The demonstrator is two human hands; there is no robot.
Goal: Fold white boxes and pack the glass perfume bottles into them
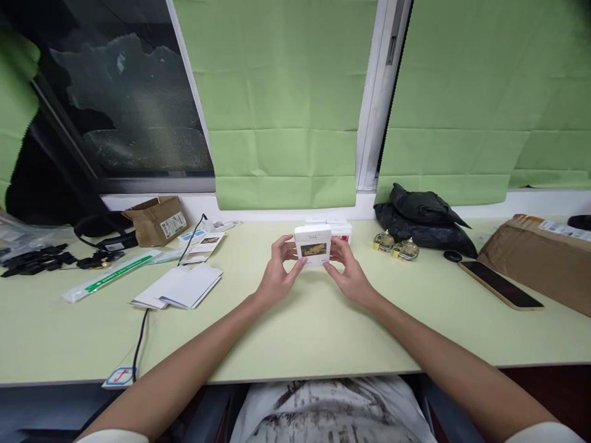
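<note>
Both my hands hold a small white box (313,243) with a dark picture on its front, upright just above the pale green desk (295,332). My left hand (279,271) grips its left side, thumb on the front. My right hand (347,272) grips its right side with curled fingers. Behind it stands another white box (342,230) with a red mark, partly hidden, near the wall.
At left lie flat white card sleeves (180,288), a black cable (141,335), a long sealed packet (111,275), a brown paper bag (157,219) and black parts (37,258). Right: two small glass bottles (397,245), a black plastic bag (422,216), a phone (499,284), a brown parcel (535,258).
</note>
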